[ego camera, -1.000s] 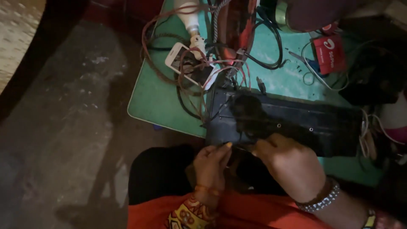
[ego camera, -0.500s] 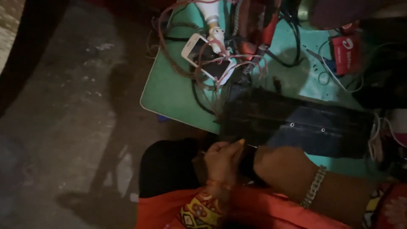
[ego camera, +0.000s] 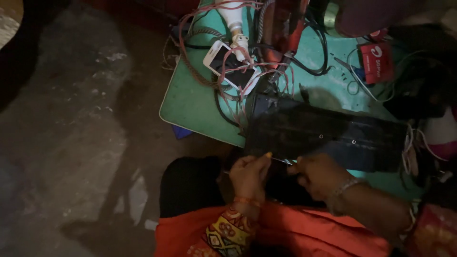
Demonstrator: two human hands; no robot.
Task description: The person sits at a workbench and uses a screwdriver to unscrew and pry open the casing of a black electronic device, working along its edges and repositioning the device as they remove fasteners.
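Observation:
A long black flat panel [ego camera: 323,135] lies across the near side of a green table [ego camera: 190,102]. My left hand [ego camera: 248,175] pinches the panel's near edge at its left end. My right hand [ego camera: 318,175], with a metal bracelet at the wrist, is curled by the same edge just to the right. Between the two hands a thin pale strip [ego camera: 284,161] shows, and I cannot tell which hand holds it. Both hands rest over my lap, above orange cloth.
A white phone [ego camera: 231,64] lies on the table under tangled red and black wires [ego camera: 266,52]. A white bulb-like part [ego camera: 232,19] sits behind it. A red packet [ego camera: 376,62] and scissors [ego camera: 350,76] are at the right. Bare concrete floor [ego camera: 71,119] spreads to the left.
The view has shifted so the table sits further right. Both hands have slid from on top of the panel down to its near edge and come closer together.

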